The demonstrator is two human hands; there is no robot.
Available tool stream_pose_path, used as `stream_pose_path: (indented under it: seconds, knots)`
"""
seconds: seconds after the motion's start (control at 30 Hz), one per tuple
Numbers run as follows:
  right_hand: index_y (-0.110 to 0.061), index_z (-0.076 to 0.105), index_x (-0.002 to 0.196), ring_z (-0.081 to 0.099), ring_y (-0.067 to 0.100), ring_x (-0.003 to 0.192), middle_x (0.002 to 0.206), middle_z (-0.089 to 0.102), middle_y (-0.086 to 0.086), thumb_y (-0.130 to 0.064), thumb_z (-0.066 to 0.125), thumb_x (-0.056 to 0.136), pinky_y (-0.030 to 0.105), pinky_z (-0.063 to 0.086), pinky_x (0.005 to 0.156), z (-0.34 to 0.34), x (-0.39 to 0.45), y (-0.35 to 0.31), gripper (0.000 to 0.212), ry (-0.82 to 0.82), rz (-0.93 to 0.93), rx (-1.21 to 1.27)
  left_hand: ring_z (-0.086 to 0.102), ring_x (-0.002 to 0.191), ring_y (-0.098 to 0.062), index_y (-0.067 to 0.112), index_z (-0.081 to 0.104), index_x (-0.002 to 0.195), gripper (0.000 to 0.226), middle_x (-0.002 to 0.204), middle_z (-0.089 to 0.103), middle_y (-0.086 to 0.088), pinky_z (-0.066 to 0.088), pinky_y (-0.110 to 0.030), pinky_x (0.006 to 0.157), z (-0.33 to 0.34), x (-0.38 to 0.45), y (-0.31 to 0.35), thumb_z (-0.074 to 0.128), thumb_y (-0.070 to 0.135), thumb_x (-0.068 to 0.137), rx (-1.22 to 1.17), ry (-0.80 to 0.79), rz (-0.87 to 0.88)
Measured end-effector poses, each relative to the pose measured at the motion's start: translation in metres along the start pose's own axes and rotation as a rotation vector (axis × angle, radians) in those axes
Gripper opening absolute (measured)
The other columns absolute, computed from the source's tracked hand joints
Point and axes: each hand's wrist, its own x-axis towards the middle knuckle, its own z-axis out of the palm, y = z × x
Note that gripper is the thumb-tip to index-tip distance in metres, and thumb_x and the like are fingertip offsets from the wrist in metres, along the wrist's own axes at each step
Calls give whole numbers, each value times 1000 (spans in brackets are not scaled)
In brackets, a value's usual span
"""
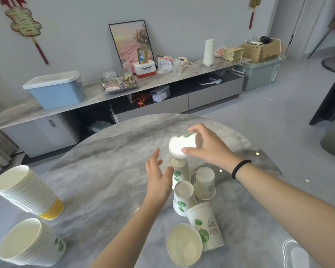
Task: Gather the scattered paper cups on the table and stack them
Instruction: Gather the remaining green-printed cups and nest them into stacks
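My right hand (208, 146) grips a white paper cup (182, 146) with green tree print, tilted sideways just above an upside-down cup (179, 171) on the round marble table (104, 171). My left hand (158, 178) is open, its fingers beside that upside-down cup. Two more cups stand upside down: one (205, 182) to the right, one (183, 198) nearer me. Another cup (206, 231) leans near the front, and a further cup (184, 244) shows its open mouth. Two tall stacks of cups lie at the left: one with a yellow base (27, 192), one with green print (31, 242).
A long low cabinet (162, 82) runs behind the table, carrying a blue bin (56, 91), a tray of jars, a framed picture and boxes. A grey-green storage bin (259, 74) sits on the floor at the right. A dark chair (329, 97) is at the far right.
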Motion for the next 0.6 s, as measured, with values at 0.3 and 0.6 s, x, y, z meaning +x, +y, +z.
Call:
stream_pose_path:
  seconds: [0.3,0.6]
  knots:
    - [-28,38,135,42,27,116,120,57,5,-47,62,76,34,39,82,30,14,-33,66,40,-73,-441,32,137,-12,32,28,143,66,145,35,12,30,-37,112,-1,7,-4,43,7,84,78,-154,-22]
    - [-23,14,149,37,32,123,133,47,10,-51,49,87,38,39,94,61,12,2,76,-164,-17,-565,56,112,-15,27,44,130,53,123,58,7,47,-34,94,4,11,-19,45,21,78,86,-253,-206]
